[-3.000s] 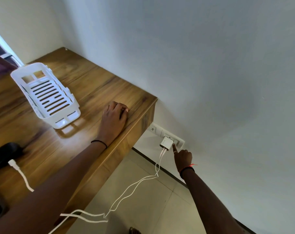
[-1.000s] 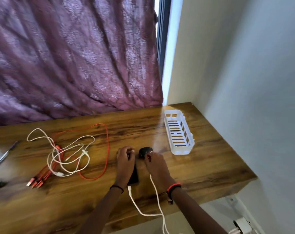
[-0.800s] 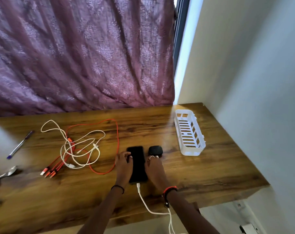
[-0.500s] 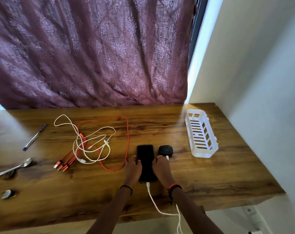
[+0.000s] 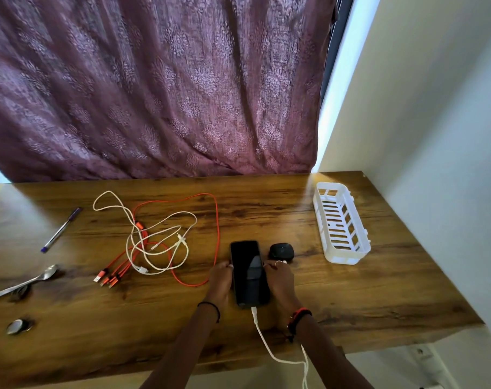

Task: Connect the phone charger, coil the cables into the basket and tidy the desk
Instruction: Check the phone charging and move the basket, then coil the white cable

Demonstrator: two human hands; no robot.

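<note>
On the brown wood-grain desk (image 5: 379, 299), near its front edge, a black smartphone (image 5: 248, 273) lies flat with its dark screen up, directly between the two hands. The left hand (image 5: 221, 282) sits against the phone's left long edge, fingers curled and fingertips on that side. The right hand (image 5: 280, 279), a ring on one finger, does the same on the right edge, so the phone is held from both sides. A thin white charging cable (image 5: 262, 342) is plugged into the phone's near short end, passes between the forearms over the desk's front edge and drops out of view.

Just past the right fingertips, touching or nearly touching them, sits a small rounded black case (image 5: 281, 251). Further right, well apart from the hands, a white slotted plastic basket (image 5: 340, 223) stands beside the wall.

To the left of the phone a red-orange multi-head cable (image 5: 217, 234) sprawls in a wide loop, its nearest curve just beside the left hand. A cream-white cable (image 5: 187, 249) is tangled through it. Beyond these lie a purple-tipped pen (image 5: 61, 230), a metal spoon (image 5: 24, 282) and a small shiny round object (image 5: 17, 326), perhaps a lid, too blurred to name. A maroon patterned curtain (image 5: 154, 85) hangs behind the desk.
</note>
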